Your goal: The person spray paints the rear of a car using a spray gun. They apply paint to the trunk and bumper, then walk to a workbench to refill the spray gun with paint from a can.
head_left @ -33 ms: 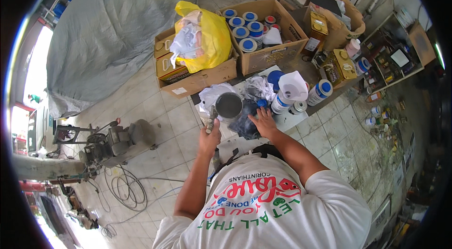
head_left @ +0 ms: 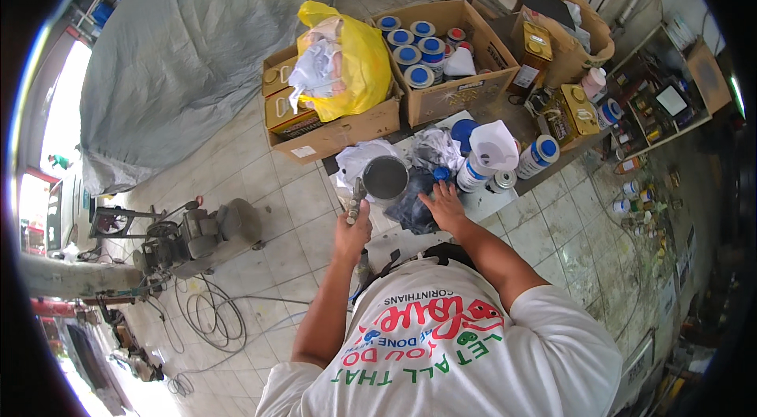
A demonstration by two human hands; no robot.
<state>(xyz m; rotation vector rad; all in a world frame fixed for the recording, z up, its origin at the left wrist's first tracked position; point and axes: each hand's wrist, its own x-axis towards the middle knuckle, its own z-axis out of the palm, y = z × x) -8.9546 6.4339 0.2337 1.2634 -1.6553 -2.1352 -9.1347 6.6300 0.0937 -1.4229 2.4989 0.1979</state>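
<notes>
My left hand (head_left: 352, 234) is wrapped round the handle of a metal paint spray gun (head_left: 356, 200). A round cup (head_left: 385, 178) with a dark grey inside sits beside the gun's body, seen from above. With its fingers spread, my right hand (head_left: 447, 208) rests on a dark, shiny, crumpled plastic-looking bundle (head_left: 412, 210). A small blue cap (head_left: 441, 173) shows just beyond its fingertips. Crumpled white cloth (head_left: 359, 158) and clear plastic (head_left: 435, 149) lie behind the cup. To the right, a white funnel-shaped piece (head_left: 494, 145) stands over a white-and-blue can (head_left: 473, 173).
Beyond the work surface stand a cardboard box (head_left: 335, 139) with a yellow bag (head_left: 361, 74) and another box (head_left: 457, 99) of blue-lidded cans. Another can (head_left: 538, 157) and a gold tin (head_left: 569, 113) stand rightward. A compressor (head_left: 201, 235) and coiled hose (head_left: 209, 314) are on the left floor.
</notes>
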